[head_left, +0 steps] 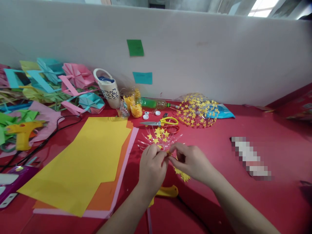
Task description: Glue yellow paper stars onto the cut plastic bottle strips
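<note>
My left hand (153, 167) and my right hand (195, 162) meet above the red table, both closed in a pinch. Between their fingertips is a small yellow-orange piece (168, 153), mostly covered, so its shape cannot be made out. Just beyond my hands, clear plastic strips spread out with yellow paper stars (159, 135) on them. More yellow stars (181, 174) lie under my right hand. A yellow glue gun (168, 191) with a black cord rests below my hands, partly hidden by my left forearm. Yellow-handled scissors (168, 122) lie behind the strips.
Yellow, orange and pink paper sheets (80, 162) are stacked at left. Beyond them are another glue gun (23, 135), a purple power strip (21, 182) and folded paper flowers (78, 74). A white cup (109, 92), green bottle (148, 103) and star-covered plastic spray (197, 110) stand or lie near the wall.
</note>
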Motion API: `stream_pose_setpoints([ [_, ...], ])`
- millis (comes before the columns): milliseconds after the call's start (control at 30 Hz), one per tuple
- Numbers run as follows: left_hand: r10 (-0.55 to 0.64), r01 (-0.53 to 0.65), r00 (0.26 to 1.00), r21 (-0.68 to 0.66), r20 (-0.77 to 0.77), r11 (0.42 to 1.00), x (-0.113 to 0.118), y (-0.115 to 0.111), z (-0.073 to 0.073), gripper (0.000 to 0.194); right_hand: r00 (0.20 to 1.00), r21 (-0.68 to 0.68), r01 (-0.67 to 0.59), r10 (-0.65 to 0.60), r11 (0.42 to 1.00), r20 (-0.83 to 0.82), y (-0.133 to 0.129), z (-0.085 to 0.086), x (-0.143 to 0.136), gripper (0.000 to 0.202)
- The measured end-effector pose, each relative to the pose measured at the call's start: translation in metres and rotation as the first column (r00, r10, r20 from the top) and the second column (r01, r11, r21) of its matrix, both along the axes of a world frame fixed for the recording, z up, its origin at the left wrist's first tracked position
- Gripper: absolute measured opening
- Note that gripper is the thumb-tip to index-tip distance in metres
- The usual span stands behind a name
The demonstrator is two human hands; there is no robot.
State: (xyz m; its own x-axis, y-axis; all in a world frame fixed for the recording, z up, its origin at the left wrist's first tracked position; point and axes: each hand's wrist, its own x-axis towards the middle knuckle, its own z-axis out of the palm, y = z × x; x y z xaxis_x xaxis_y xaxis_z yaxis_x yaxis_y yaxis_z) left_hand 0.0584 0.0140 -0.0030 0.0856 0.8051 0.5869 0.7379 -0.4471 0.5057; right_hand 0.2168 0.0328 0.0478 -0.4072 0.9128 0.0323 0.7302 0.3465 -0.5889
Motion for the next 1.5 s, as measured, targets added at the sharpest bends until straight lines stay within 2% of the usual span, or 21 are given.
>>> stream_pose_setpoints([
  [133, 0.004, -0.003, 1.0, 0.018, -0.025, 1.0, 0.0001, -0.0008, 0.0015, 0.011, 0.999, 0.007, 0.031, -0.031, 0.999, -0.032, 0.0022, -0.001, -0.0016, 0.009],
  [333, 0.002, -0.002, 1.0, 0.024, -0.01, 1.0, 0.0005, -0.0004, 0.0014, 0.011, 0.989, -0.066, 0.091, -0.098, 0.994, -0.107, 0.0054, -0.0013, -0.0024, 0.01],
  [500, 0.0, 0.001, 1.0, 0.015, -0.006, 1.0, 0.0004, -0.0003, 0.0006, 0.012, 0.983, -0.113, 0.088, -0.105, 0.99, -0.154, 0.0065, -0.0016, -0.0024, 0.011],
  [667, -0.007, 0.007, 1.0, 0.016, 0.0, 1.0, -0.0003, -0.0003, 0.0014, 0.012, 0.982, -0.088, 0.085, -0.099, 0.992, -0.164, 0.0057, -0.0001, -0.0014, 0.019],
  [767, -0.01, 0.01, 1.0, 0.011, 0.004, 1.0, -0.0006, -0.0001, 0.0014, 0.011, 0.989, -0.052, 0.049, -0.055, 0.997, -0.135, 0.0049, -0.0005, -0.0014, 0.024],
  [933, -0.002, 0.002, 1.0, 0.009, 0.027, 1.0, -0.0004, 0.0013, 0.0002, 0.013, 0.997, -0.002, 0.014, -0.014, 1.0, -0.069, 0.0027, -0.0021, -0.001, 0.021],
  [1233, 0.012, -0.008, 0.996, -0.042, 0.089, 0.999, -0.0007, 0.0006, -0.0014, 0.018, 0.993, 0.168, -0.054, 0.035, 0.984, 0.112, -0.0009, -0.0046, -0.0009, 0.02],
  [1500, 0.016, -0.012, 0.994, -0.034, 0.106, 0.999, -0.0016, 0.0023, -0.0022, 0.015, 0.984, 0.201, -0.091, 0.057, 0.975, 0.169, -0.0016, -0.0049, -0.0014, 0.021],
])
